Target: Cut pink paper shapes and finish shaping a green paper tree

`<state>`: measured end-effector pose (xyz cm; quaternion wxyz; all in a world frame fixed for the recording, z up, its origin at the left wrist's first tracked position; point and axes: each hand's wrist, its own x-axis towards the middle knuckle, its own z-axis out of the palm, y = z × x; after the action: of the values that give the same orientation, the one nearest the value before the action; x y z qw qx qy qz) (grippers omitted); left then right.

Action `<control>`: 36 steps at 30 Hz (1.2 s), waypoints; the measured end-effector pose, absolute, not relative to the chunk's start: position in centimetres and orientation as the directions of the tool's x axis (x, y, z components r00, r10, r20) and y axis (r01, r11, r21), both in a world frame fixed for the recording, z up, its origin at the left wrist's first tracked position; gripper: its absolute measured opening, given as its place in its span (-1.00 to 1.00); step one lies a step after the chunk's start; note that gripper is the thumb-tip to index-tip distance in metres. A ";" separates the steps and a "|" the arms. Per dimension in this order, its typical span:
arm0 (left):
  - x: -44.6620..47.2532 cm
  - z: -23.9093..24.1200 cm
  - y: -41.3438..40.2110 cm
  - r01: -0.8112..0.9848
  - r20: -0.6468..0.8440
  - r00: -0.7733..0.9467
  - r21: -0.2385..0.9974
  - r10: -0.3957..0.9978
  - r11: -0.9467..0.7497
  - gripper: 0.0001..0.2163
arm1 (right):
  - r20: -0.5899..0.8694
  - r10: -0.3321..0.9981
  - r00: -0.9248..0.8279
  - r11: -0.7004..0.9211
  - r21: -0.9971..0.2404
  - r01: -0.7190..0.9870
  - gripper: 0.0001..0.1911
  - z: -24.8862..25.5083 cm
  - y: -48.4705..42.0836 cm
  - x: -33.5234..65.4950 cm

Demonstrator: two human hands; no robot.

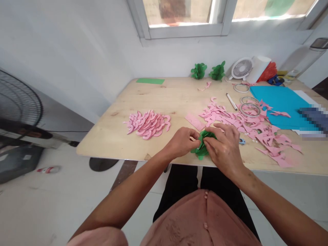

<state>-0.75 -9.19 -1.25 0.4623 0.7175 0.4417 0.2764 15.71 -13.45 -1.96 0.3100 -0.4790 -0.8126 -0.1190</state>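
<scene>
Between my two hands, close to the table's front edge, is a green paper cutout ornament made of folded layers with rounded lobes. My left hand pinches its left side between thumb and fingers. From the right, my right hand grips its upper part, the fingers covering some of the folds. Two similar green paper ornaments, one on the left and one on the right, stand by the wall. A heap of curved pink paper cutouts lies left of my hands.
Pink paper scraps spread over the right side of the table, with tape rolls and a marker among them. Farther right are blue sheets. A small white fan stands at the back, and a green strip lies back left.
</scene>
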 end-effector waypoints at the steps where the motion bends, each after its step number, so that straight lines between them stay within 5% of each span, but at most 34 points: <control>1: -0.8 -1.3 -9.2 0.376 -0.013 0.454 0.909 0.891 -0.179 -0.85 | 0.620 0.706 -0.342 0.507 -0.105 0.856 -0.85 -2.0 -13.6 15.6; 36: -0.9 -1.1 -9.8 0.329 -0.073 0.378 0.943 0.923 -0.060 -0.86 | 0.592 0.800 -0.100 0.414 -0.422 0.807 -0.68 -4.6 -15.7 13.8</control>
<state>-0.93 -9.81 -1.13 0.4981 0.6640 0.4712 0.2983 13.76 -15.67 -4.57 0.3956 -0.5415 -0.7418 -0.0043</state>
